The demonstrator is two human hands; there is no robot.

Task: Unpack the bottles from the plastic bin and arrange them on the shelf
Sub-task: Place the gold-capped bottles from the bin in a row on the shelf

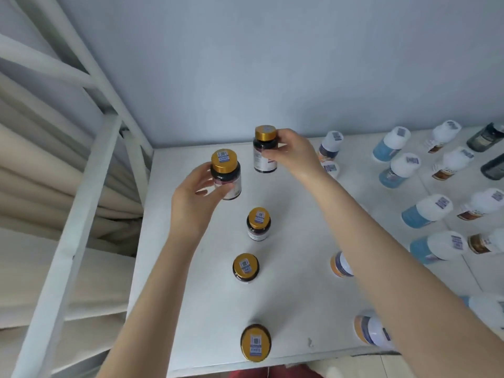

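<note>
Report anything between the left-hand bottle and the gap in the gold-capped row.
Nothing visible: only bare shelf separates the left-hand bottle from the gap between the right-hand bottle and the nearest standing bottle.

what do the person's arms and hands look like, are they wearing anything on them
Nothing is worn. The left grip and the right grip are bare hands with no gloves, and no rings or bands show. No watch or bracelet is at either wrist. Both arms are uncovered down to the frame's lower edge, with no sleeve in view.
</note>
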